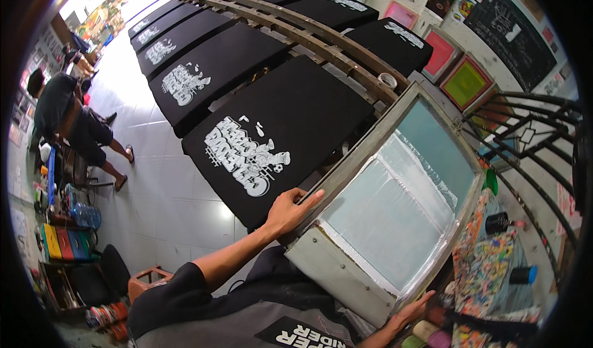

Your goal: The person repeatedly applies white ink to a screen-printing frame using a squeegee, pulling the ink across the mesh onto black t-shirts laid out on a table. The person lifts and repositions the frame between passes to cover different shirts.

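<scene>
I hold a screen printing frame [336,268] tilted in front of me, right of centre. Its pale blue mesh [377,224] carries white ink, thickest in a smeared band across the upper part. My left hand [290,213] grips the frame's left rail, thumb on top. At the near right corner, my right hand [411,311] clasps the opposite rail, its fingers partly hidden. Just left of the frame lies a black fabric panel [296,110] on a board, bearing a white lettered print with a figure [247,156].
More printed black panels [216,54] line both sides of a long rail [327,48]. A tape roll [387,80] sits on it. Coloured screens [466,81] lean by the wall. Black metal bars [525,138] and an ink-spattered surface [488,268] stand right. Another person [68,113] is at the left.
</scene>
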A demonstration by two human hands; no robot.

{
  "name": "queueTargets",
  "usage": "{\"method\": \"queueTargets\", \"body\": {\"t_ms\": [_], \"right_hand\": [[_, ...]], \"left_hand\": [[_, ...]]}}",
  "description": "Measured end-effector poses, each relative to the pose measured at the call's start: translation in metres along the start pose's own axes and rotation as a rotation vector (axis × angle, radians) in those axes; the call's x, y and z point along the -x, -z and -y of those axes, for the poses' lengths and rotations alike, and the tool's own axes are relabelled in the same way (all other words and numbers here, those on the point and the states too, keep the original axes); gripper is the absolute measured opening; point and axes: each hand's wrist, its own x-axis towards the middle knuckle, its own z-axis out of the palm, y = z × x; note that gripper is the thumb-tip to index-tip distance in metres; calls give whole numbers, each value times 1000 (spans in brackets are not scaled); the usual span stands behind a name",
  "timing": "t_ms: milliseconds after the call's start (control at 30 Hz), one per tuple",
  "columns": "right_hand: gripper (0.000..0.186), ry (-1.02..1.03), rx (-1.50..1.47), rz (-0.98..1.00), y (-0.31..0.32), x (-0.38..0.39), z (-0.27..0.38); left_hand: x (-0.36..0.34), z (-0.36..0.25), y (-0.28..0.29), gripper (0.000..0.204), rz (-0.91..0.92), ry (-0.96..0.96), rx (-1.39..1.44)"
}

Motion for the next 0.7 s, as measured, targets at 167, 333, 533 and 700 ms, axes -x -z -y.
{"method": "queueTargets", "body": {"t_ms": [167, 333, 533, 700], "right_hand": [[93, 109, -150, 68, -26, -97, 66], [98, 38, 4, 20, -68, -187, 137], [93, 269, 86, -26, -113, -293, 158], [88, 328, 175, 55, -159, -350, 206]], "left_hand": [[-54, -52, -59, 78, -47, -50, 100], [-126, -119, -107, 96, -59, -43, 112], [-198, -184, -148, 98, -28, -19, 139], [-245, -224, -178, 99, -71, 32, 101]]}}
